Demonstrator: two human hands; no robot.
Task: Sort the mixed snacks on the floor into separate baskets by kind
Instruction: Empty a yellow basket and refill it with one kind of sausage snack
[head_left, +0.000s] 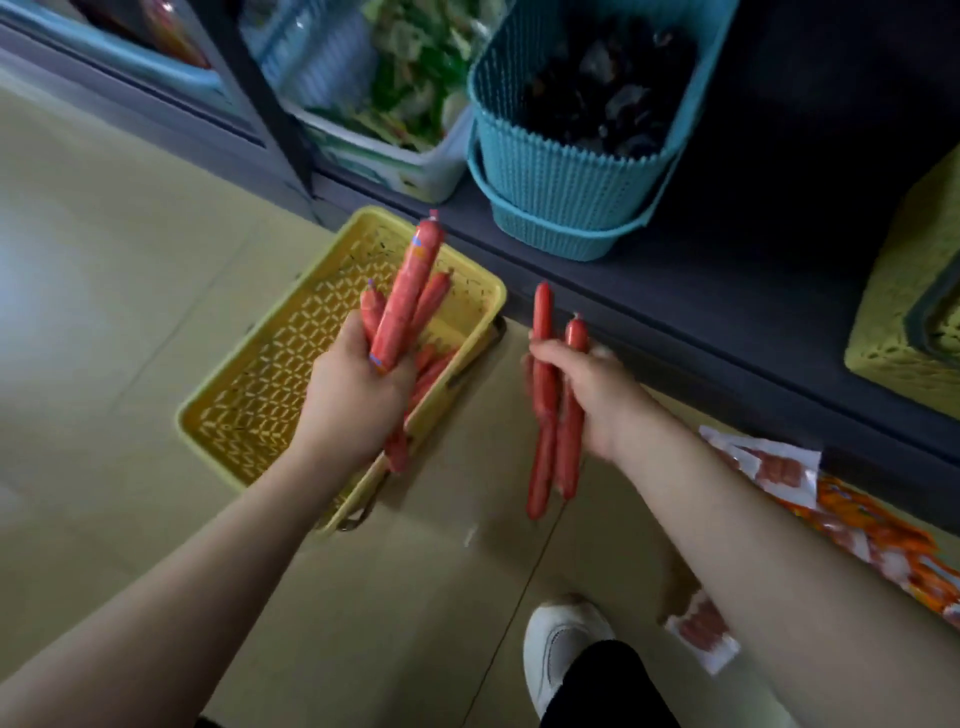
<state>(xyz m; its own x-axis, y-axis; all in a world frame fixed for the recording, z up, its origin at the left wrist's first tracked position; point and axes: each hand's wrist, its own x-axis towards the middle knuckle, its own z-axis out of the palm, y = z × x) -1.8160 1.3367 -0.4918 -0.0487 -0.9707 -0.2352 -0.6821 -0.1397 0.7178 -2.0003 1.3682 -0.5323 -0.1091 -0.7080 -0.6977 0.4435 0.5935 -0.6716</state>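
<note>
The left hand (353, 395) grips a bundle of red sausage sticks (410, 296) above the yellow basket (291, 332), which already holds a few; the right hand (592, 395) grasps two sausage sticks (543, 441) over the floor, just right of that basket.

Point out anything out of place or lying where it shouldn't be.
Loose snack packets lie on the floor by the dark shelf base, another packet near the white shoe, none in a basket. Otherwise nothing odd: both hands grip red sausages, left hand over the yellow basket, right hand beside it.
</note>
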